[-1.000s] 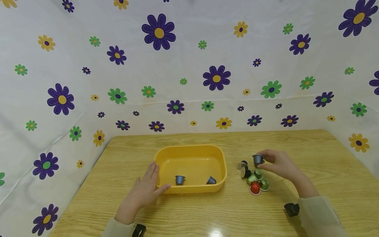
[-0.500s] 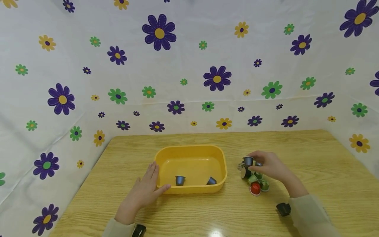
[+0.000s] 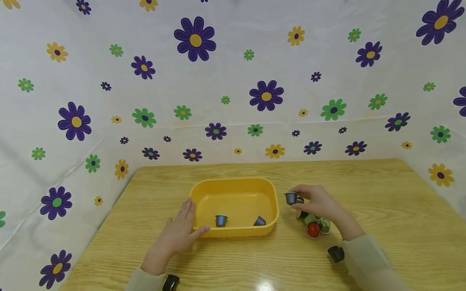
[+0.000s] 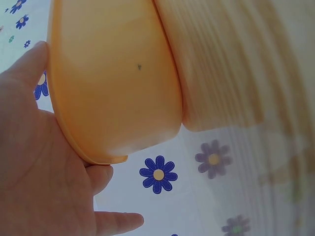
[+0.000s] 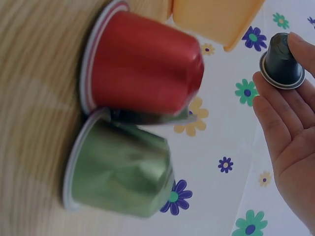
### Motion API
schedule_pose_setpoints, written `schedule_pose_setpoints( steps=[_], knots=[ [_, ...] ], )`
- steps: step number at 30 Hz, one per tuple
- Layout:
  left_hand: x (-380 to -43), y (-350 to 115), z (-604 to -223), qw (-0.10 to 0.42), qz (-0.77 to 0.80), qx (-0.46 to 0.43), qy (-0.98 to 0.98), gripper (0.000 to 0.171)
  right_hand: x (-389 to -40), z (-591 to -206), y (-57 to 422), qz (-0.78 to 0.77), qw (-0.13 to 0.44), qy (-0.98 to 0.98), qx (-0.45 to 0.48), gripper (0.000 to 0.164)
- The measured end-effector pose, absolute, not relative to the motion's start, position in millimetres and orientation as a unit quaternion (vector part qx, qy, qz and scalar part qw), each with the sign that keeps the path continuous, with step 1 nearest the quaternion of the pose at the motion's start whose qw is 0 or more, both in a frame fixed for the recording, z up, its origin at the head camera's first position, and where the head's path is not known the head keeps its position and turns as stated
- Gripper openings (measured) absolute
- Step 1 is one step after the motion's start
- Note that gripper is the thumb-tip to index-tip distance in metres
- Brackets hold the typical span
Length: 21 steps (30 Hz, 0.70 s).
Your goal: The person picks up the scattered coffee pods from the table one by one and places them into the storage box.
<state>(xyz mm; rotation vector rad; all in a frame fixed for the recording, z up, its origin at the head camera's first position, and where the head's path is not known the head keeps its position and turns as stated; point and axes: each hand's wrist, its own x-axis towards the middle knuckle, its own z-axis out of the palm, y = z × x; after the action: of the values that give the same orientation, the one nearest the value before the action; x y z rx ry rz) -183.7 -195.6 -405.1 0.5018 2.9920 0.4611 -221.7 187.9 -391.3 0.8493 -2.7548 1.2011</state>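
My right hand [image 3: 322,206] pinches a blue-grey coffee capsule [image 3: 291,198] between thumb and fingers, just right of a yellow plastic tray [image 3: 233,232]. In the right wrist view the same capsule [image 5: 282,64] is held up by the fingertips. Against the tray's left end rests my left hand [image 3: 176,235], fingers straight and thumb over the front rim. Two blue capsules lie inside the tray, one at the front middle [image 3: 221,221] and another tipped over at the front right [image 3: 259,221].
Below the right hand sits a loose cluster of capsules: a red one [image 3: 313,230], green ones [image 3: 325,226] and a dark one [image 3: 301,214], partly covered by the hand. Everything stands on a wooden table [image 3: 233,266] with a flowered cloth [image 3: 233,68] behind it.
My right hand has moved left with the blue-grey capsule, from above the cluster toward the tray's right side. The left hand and the tray have stayed put.
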Motion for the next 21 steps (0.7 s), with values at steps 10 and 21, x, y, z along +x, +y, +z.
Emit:
schedule_pose_setpoints(
  steps=[10, 21],
  knots=[
    [-184, -196, -408, 0.038, 0.151, 0.164, 0.974, 0.087, -224, -393, 169, 0.36, 0.022, -0.885, 0.295, 0.03],
    [-185, -197, -407, 0.032, 0.146, 0.164, 0.975, 0.09, -228, -390, 146, 0.346, 0.022, -0.89, 0.297, 0.031]
  ],
)
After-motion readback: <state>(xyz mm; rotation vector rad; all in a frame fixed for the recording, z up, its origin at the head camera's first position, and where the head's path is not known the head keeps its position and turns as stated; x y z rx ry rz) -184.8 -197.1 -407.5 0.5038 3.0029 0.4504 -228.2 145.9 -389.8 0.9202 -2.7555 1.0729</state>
